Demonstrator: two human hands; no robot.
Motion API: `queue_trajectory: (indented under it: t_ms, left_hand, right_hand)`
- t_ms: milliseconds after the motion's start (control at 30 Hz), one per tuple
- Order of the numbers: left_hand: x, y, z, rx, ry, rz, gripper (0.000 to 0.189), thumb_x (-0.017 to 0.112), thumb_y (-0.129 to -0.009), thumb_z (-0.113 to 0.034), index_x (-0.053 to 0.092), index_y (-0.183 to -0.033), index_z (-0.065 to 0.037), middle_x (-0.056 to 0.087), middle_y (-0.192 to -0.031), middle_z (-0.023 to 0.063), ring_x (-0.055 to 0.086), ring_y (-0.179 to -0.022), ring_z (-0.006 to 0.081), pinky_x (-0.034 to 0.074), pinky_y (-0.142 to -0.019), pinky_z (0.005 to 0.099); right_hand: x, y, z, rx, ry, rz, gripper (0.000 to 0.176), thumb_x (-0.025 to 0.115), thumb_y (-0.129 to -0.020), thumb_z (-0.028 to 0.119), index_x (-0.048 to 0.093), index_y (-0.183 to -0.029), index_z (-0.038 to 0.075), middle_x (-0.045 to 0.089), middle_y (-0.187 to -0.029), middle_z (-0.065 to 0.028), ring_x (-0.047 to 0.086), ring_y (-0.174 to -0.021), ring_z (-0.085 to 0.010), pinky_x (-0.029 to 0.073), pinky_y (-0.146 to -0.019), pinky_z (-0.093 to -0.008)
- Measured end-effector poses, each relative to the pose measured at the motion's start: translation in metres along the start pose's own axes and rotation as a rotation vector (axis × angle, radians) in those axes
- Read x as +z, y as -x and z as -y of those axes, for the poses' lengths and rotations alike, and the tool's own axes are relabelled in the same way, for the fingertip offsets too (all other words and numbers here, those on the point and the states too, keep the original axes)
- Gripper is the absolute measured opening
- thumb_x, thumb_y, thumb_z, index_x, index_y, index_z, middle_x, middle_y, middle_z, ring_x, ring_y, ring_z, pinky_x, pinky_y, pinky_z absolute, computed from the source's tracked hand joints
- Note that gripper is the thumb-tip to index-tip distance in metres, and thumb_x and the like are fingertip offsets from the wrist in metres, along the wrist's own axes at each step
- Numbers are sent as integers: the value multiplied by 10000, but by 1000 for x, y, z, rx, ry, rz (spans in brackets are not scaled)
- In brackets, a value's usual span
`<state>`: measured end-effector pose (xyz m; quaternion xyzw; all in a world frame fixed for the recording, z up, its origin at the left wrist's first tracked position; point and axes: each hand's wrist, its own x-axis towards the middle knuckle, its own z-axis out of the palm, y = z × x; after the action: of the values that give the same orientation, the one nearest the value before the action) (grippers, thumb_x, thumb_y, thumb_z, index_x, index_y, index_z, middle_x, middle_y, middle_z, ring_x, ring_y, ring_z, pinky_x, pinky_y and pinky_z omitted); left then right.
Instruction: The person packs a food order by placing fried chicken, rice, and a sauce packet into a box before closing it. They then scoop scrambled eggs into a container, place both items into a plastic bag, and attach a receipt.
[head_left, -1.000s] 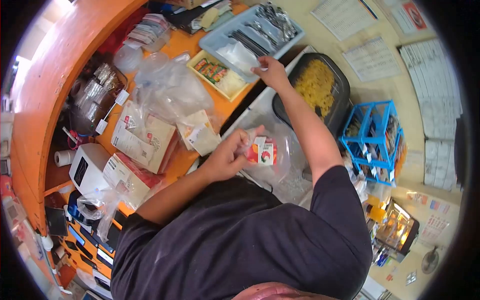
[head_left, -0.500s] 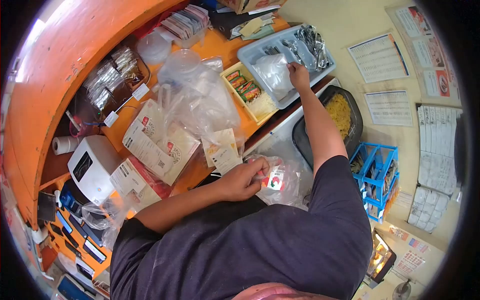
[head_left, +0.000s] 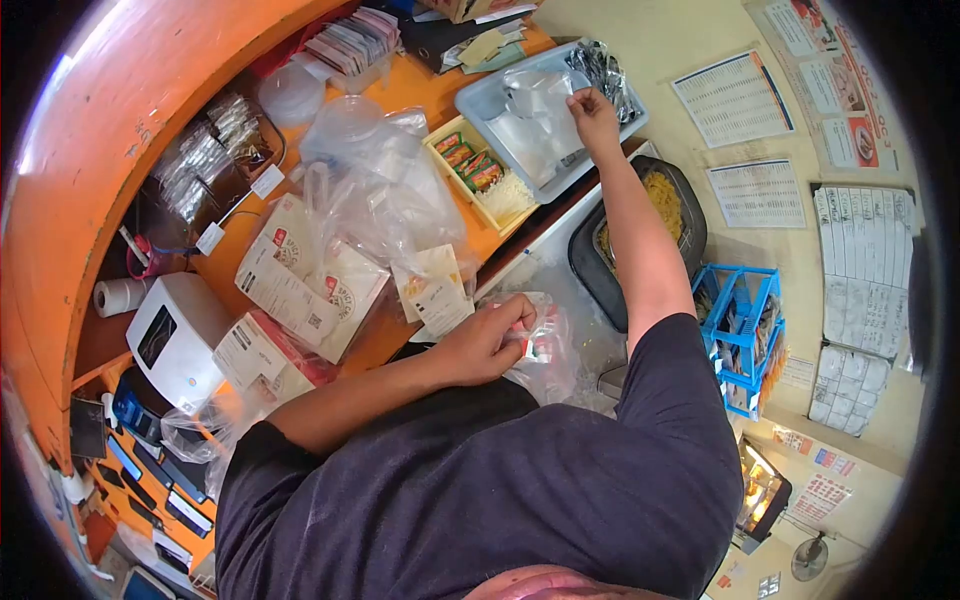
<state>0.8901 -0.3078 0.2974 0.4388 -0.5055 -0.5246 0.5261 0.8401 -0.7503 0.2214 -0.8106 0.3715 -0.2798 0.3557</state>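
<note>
My left hand [head_left: 482, 338] is closed on the gathered top of a clear plastic bag [head_left: 558, 365], which holds something red and white in front of my body. My right hand [head_left: 596, 118] reaches over the blue-grey tray [head_left: 468, 102], its fingers pinched on a thin clear plastic bag [head_left: 540, 105] lifted partly from the tray. Black-wrapped cutlery [head_left: 607, 75] lies at the tray's far end. Beside the tray, a wooden box [head_left: 510, 226] holds red and green packets [head_left: 468, 160] and small white sachets.
Bagged paper packages with receipts [head_left: 300, 290] and a heap of plastic bags [head_left: 385, 190] cover the orange counter. A black container of yellow food [head_left: 663, 205] sits under my right forearm. A blue rack [head_left: 740, 320] stands right, a white printer [head_left: 180, 340] left.
My right hand has raised the thin plastic bag, which now spreads higher over the tray. My left hand stays on its bag. The whole view has shifted slightly.
</note>
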Motion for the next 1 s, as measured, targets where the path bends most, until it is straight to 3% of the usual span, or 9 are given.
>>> queue_trajectory:
  t_ms: [100, 200, 400, 500, 600, 733, 833, 933, 1000]
  left_hand:
    - [0, 4, 2, -36, 18, -3, 263, 553, -816, -13, 452, -1054, -64, 494, -719, 118, 533, -610, 257, 396, -584, 391]
    - [-2, 7, -1, -51, 12, -4, 263, 552, -817, -12, 452, -1055, -63, 489, -706, 117, 529, -600, 252, 394, -583, 391]
    - [-4, 10, 0, -53, 3, 17, 267, 555, -824, -16, 456, -1067, -62, 498, -704, 122, 527, -597, 248, 397, -584, 395]
    - [-4, 10, 3, -67, 11, 36, 273, 555, -826, -19, 458, -1077, -61, 505, -714, 126, 528, -602, 250, 400, -588, 399]
    - [-3, 12, 8, -47, 1, 42, 283, 559, -836, -24, 451, -1094, -65, 519, -794, 117, 538, -631, 208, 417, -596, 370]
    - [0, 11, 11, 22, 9, 9, 280, 562, -847, -29, 454, -1104, -63, 525, -859, 103, 527, -654, 177, 426, -610, 346]
    - [4, 9, 12, 51, 10, -9, 271, 555, -830, -31, 466, -1084, -59, 539, -750, 143, 549, -611, 268, 408, -599, 409]
    - [0, 9, 7, -76, 9, 98, 278, 561, -853, -41, 460, -1112, -46, 527, -928, 106, 504, -694, 172, 429, -639, 326]
    - [3, 9, 10, -46, -9, 76, 278, 558, -851, -41, 460, -1112, -43, 530, -927, 107, 512, -697, 175, 430, -637, 329]
  right_hand:
    - [2, 6, 34, 92, -202, -44, 184, 772, -831, -1, 654, -971, -15, 678, -869, -54, 619, -769, -108, 500, -701, -244]
    - [2, 12, 50, 136, -212, -49, 152, 773, -853, 64, 680, -949, -9, 663, -797, -26, 591, -723, -101, 482, -673, -244]
    - [-1, 23, 85, 101, 237, -119, 209, 776, -873, 187, 705, -826, -4, 602, -655, 25, 498, -625, -82, 422, -602, -248]
    - [-10, 6, 45, 55, 212, -64, 204, 806, -841, 175, 695, -801, 9, 611, -668, 17, 497, -615, -81, 420, -589, -250]
    - [-12, 10, 59, 57, -128, -113, 233, 846, -795, 176, 672, -744, 31, 603, -660, 19, 490, -601, -84, 414, -579, -255]
    - [-28, 11, 77, 99, 88, -142, 249, 873, -763, 177, 663, -738, 47, 593, -672, 27, 474, -603, -72, 399, -578, -248]
    - [-37, 14, 94, 101, 136, -148, 239, 854, -795, 190, 672, -768, 38, 575, -688, 43, 451, -606, -64, 372, -560, -251]
    - [-44, 8, 102, 86, 103, -167, 261, 831, -818, 225, 690, -798, 7, 594, -690, 35, 462, -609, -71, 387, -569, -259]
    - [-45, 3, 122, 80, -36, -236, 310, 817, -826, 256, 690, -811, -26, 610, -683, 20, 468, -600, -84, 409, -581, -279]
